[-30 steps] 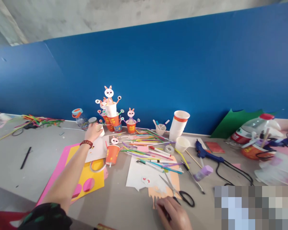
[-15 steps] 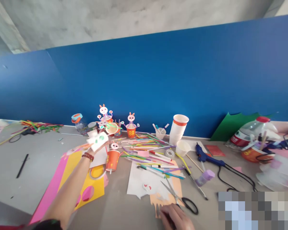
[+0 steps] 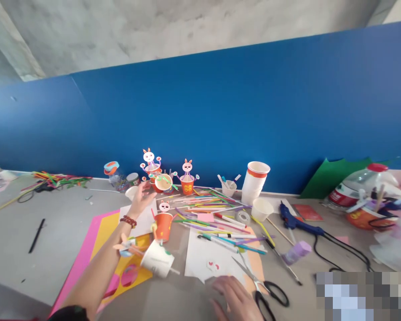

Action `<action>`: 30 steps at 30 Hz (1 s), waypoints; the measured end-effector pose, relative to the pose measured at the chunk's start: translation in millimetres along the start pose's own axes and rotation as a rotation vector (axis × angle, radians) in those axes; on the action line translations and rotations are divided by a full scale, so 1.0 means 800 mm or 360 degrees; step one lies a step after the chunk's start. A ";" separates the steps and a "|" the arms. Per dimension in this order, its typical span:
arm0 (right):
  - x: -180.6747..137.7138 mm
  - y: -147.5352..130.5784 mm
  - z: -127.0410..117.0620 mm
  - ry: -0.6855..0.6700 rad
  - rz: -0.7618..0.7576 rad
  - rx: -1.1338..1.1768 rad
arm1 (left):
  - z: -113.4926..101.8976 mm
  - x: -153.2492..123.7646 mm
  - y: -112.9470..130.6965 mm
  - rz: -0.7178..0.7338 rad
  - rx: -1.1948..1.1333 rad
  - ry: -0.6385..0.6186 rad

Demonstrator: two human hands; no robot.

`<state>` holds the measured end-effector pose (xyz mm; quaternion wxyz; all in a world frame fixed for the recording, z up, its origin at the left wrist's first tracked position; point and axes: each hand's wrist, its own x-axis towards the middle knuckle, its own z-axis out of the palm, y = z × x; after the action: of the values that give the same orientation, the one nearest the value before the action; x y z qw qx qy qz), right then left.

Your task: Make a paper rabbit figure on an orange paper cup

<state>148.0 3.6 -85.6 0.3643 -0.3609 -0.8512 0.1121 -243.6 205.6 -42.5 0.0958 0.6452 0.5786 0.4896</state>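
My left hand (image 3: 141, 199) is stretched out over a white sheet (image 3: 146, 219), fingers spread and holding nothing, just short of the paper-cup bunnies at the back (image 3: 153, 167). Beside it stands an orange bunny cup (image 3: 163, 225). A white cup figure (image 3: 157, 262) lies on its side on the yellow paper (image 3: 137, 272), below my forearm. Behind my fingers an orange cup (image 3: 163, 181) is tipped over. My right hand (image 3: 234, 298) rests flat near the bottom edge on white paper (image 3: 203, 256), fingers apart, next to the black-handled scissors (image 3: 270, 290).
Several coloured straws and pens (image 3: 214, 209) are strewn across the middle. A stack of white cups (image 3: 255, 183), a tape roll (image 3: 243, 217), a blue glue gun (image 3: 297, 220) with cord, a purple glue stick (image 3: 297, 252) and a plastic bottle (image 3: 361, 183) lie to the right. A blue board backs the table.
My left hand lifted a white cup figure off the stacked bunnies, then let it go; it now lies on the yellow paper. The hand reaches back, open. The right hand barely moved.
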 end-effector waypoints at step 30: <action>0.098 -0.055 0.098 -0.0037 0.0281 0.0157 | 0.034 0.077 0.028 0.0233 0.0291 0.0302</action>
<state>32.3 32.5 -78.8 0.3603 -0.4148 -0.8137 0.1897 -218.0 262.3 -9.2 -0.0544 0.6426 0.5786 0.4993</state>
